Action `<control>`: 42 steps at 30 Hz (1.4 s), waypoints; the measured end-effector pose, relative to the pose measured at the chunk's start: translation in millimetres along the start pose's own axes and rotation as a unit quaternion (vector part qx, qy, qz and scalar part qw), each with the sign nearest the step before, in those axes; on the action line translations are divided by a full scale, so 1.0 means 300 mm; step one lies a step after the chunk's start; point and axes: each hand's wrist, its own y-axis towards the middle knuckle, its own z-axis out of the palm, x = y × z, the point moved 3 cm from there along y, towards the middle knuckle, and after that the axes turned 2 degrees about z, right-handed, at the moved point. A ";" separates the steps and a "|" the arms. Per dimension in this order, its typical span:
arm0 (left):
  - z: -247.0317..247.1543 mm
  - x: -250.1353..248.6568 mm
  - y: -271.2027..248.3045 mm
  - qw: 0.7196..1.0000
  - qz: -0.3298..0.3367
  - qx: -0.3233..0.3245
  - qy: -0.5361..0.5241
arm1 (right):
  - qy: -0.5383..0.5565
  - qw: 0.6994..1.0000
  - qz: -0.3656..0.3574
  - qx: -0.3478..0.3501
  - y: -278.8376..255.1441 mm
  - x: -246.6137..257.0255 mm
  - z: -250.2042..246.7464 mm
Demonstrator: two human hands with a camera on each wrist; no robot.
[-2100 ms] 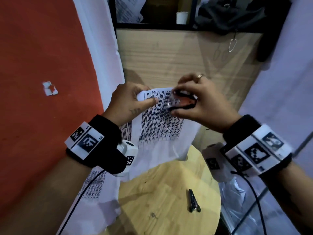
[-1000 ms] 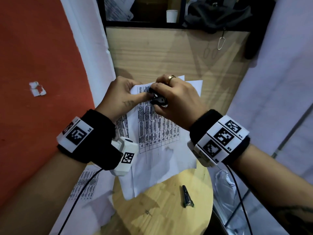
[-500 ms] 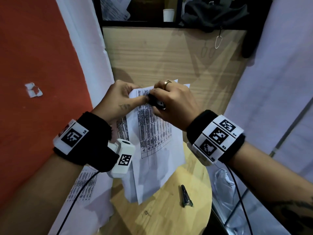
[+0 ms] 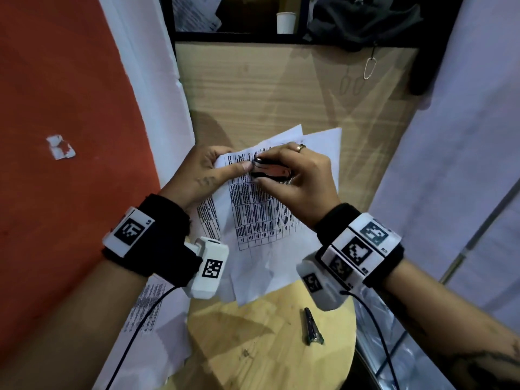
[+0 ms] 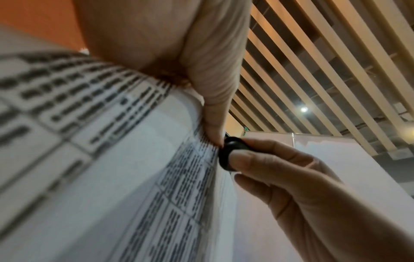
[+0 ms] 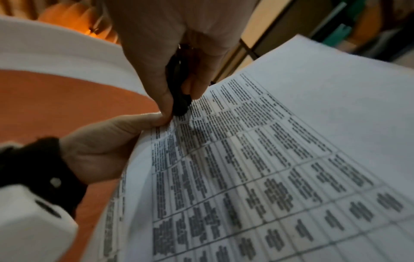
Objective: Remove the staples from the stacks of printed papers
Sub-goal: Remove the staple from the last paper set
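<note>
A stack of printed papers point(image 4: 261, 218) with a table of text hangs in the air above a round wooden table point(image 4: 270, 347). My left hand point(image 4: 208, 173) pinches its top left corner, thumb on the front sheet. My right hand point(image 4: 295, 175) grips a black staple remover point(image 4: 270, 171), whose nose sits on the paper right beside the left thumb. In the left wrist view the staple remover point(image 5: 228, 152) touches the papers' point(image 5: 134, 159) edge under the thumb tip. In the right wrist view the staple remover point(image 6: 179, 99) presses the papers point(image 6: 268, 159) near the corner. The staple itself is hidden.
A small dark metal tool point(image 4: 312, 327) lies on the round table's right side. More printed sheets point(image 4: 146, 313) lie at the left, over a white cloth. A wooden panel point(image 4: 281, 88) stands behind, with a paper cup point(image 4: 285, 22) and dark cloth point(image 4: 360, 21) on the shelf above.
The right hand has turned, so more of the staple remover shows and its nose stays at the corner. The papers have fanned out, with back sheets showing at the top right.
</note>
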 end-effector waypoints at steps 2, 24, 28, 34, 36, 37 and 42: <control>-0.003 0.012 0.003 0.998 0.029 -0.031 0.046 | 0.040 0.998 0.044 -0.010 -0.003 -0.008 0.009; -0.046 0.090 0.023 0.944 0.017 -0.100 0.314 | -0.183 0.943 0.206 0.188 -0.079 -0.177 0.109; -0.052 0.106 0.031 0.955 0.003 -0.080 0.284 | -0.132 0.955 0.188 0.186 -0.026 -0.182 0.080; -0.068 0.135 0.047 0.961 0.001 -0.045 0.274 | -0.104 0.942 0.138 0.287 0.057 -0.178 0.035; -0.062 0.136 0.043 0.961 0.009 -0.016 0.278 | -0.139 0.919 0.110 0.352 0.078 -0.170 0.040; -0.061 0.135 0.041 0.961 0.007 -0.006 0.277 | -0.154 0.908 0.105 0.374 0.085 -0.167 0.043; -0.034 0.081 0.045 0.905 0.028 -0.025 0.424 | -0.150 0.903 0.104 0.390 0.099 -0.151 0.044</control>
